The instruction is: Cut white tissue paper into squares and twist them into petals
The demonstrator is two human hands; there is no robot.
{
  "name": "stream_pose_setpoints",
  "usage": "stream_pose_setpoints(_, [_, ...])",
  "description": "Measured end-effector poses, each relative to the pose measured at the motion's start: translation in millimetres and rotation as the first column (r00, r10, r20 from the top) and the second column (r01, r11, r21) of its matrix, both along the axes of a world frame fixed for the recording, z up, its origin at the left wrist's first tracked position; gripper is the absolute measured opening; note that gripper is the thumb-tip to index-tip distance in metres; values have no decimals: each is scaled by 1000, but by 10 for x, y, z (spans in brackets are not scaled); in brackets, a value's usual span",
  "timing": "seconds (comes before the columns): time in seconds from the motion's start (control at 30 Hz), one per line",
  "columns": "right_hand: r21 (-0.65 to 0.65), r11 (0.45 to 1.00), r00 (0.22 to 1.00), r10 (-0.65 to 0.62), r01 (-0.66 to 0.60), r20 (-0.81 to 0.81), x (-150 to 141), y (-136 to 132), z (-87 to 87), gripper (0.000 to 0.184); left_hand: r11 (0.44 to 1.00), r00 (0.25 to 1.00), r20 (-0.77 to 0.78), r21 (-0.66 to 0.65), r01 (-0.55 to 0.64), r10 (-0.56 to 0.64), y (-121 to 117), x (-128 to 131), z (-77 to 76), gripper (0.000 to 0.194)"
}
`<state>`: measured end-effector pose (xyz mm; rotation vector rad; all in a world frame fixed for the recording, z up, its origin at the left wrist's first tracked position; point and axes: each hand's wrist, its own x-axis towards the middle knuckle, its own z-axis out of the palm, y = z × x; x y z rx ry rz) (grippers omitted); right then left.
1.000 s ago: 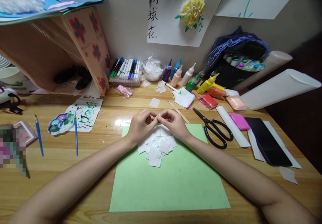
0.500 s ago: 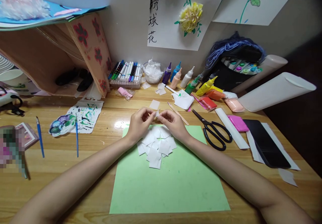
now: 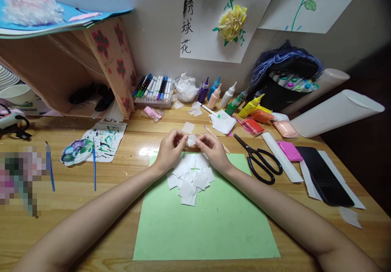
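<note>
While fingers (image 3: 202, 141) hold it, the paper piece (image 3: 192, 140) now shows wider.

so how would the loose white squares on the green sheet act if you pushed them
The white squares look thin and papery, so they're probably very light and would likely bend or crease rather than stay stiff. They overlap in a loose heap, so a push would probably spread several across the flat green sheet.

Head view, looking forward, down over desk (image 3: 71, 187)
</note>
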<state>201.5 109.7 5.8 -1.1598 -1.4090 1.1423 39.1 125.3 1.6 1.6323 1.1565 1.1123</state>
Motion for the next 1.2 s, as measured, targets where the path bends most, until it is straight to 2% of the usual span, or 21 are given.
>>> stream_pose_setpoints(0.23, [5,999,999,-34,34,-25,3,-14,29,22,998,998,1,-24,58,-58,-26,9,61,18])
stream_pose_setpoints(0.37, [7,1000,999,-18,19,-49,-3,-20,32,22,994,988,-108,2,111,-110,-63,19,111,19])
stream_pose_setpoints(0.57, [20,1000,998,-5,6,-56,-3,-16,16,23,990,963,-250,72,121,-99,-66,22,100,17])
stream_pose_setpoints(0.77, [2,999,996,46,-46,71,-11,-33,-40,25,984,971,-172,31,173,-166,-48,15,114,14])
stream_pose_setpoints(0.87, [28,997,997,68,-70,48,-12,-27,-46,21,984,981,-85,-25,175,-176,-26,7,96,18])
stream_pose_setpoints(1.03, [52,998,1000,28,-29,14,0,-16,-10,22,987,989,-34,-80,141,-144,3,4,54,22])
stream_pose_setpoints(1.2, [72,997,995,5,-12,96,-3,-46,19,21,984,987,-1,-67,162,-163,-5,11,63,21])
